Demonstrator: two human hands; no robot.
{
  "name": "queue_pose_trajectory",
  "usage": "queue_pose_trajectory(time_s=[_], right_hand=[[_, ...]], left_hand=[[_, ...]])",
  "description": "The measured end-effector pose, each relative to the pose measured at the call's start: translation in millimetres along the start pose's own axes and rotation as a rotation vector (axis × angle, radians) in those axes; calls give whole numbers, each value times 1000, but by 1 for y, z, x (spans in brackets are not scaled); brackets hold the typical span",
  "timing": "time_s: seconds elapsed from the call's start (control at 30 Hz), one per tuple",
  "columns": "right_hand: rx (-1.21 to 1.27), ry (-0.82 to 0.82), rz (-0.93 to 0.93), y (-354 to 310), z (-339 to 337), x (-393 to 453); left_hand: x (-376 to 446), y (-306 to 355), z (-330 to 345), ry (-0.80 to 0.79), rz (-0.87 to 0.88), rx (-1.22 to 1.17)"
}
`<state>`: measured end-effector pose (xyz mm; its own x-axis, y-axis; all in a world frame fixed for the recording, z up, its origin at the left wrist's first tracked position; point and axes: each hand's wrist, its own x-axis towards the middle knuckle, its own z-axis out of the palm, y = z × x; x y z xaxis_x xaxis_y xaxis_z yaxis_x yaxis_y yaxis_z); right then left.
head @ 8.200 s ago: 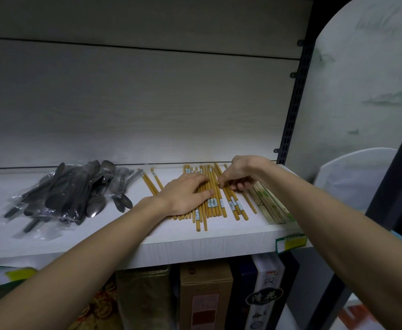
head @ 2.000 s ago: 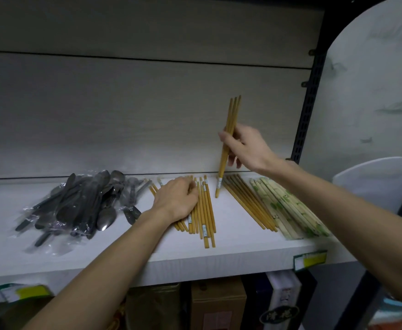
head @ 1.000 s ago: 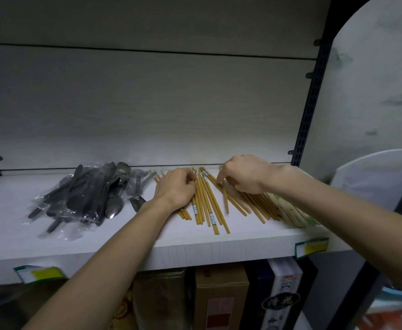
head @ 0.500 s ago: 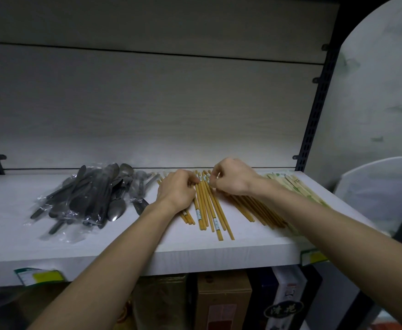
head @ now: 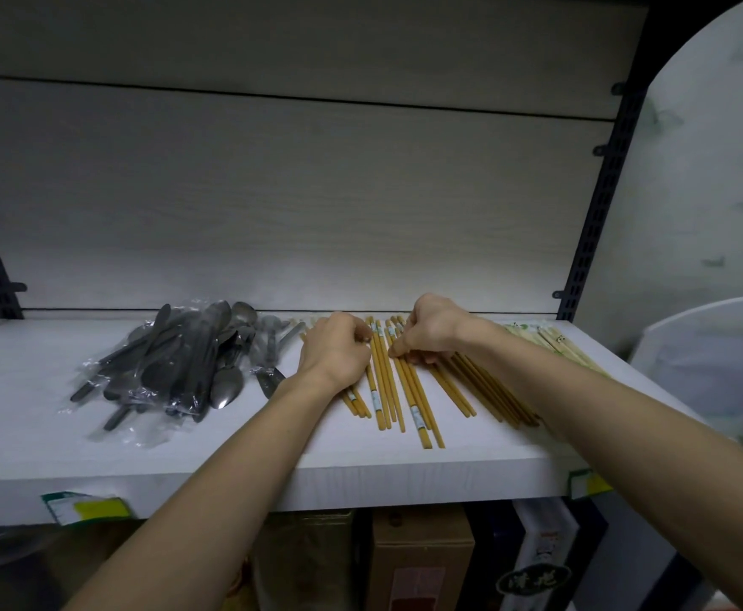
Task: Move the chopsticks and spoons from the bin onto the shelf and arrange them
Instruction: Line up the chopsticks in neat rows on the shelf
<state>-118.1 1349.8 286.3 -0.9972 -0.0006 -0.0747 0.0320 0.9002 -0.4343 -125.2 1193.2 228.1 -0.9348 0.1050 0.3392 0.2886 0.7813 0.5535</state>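
- The chopsticks (head: 387,381) lie fanned on the white shelf (head: 30,390) at centre frame, ends toward the shelf's front edge; a darker bundle (head: 484,390) and pale wrapped pairs (head: 555,346) sit further right.
- The spoons (head: 184,359), in clear plastic bags, are heaped at left of centre; no bin is in view.
- Judged from the splayed sticks, the step is squaring the middle group: it would go best by pressing the sticks together sideways and evening their near ends, without nudging the neighbouring bundle.
- The left hand (head: 334,352) rests knuckles-up on the leftmost sticks, fingers curled under; whether they pinch any cannot be told.
- The right hand (head: 431,332) reaches in from the right, fingertips bent down onto the sticks' far ends, apparently pinching one or two.
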Motion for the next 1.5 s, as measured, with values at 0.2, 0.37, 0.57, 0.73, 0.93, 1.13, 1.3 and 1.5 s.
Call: queue_pose_trajectory(time_s=[0.2, 0.37, 0.57, 0.73, 0.93, 1.13, 1.3, 1.5], right_hand=[[4, -98, 67, -7, 1, 4], [40, -136, 86, -8, 0, 2], [25, -93, 59, -9, 0, -5], [-199, 74, -17, -14, 6, -10], [-176, 247, -36, -4, 8, -2], [403, 461, -155, -4, -30, -8], [523, 669, -351, -6, -42, -28], [511, 774, -648, 16, -26, -40]], left_hand=[[-1, -1, -10, 182, -154, -92], [-4, 0, -15, 219, -217, -79], [-4, 1, -15, 196, -213, -39], [-2, -1, -12, 174, -194, -47], [-2, 2, -11, 250, -173, -135], [7, -2, -39, 341, -203, -246], [6, -20, -60, 197, -169, -72], [-19, -24, -57, 66, -79, 148]])
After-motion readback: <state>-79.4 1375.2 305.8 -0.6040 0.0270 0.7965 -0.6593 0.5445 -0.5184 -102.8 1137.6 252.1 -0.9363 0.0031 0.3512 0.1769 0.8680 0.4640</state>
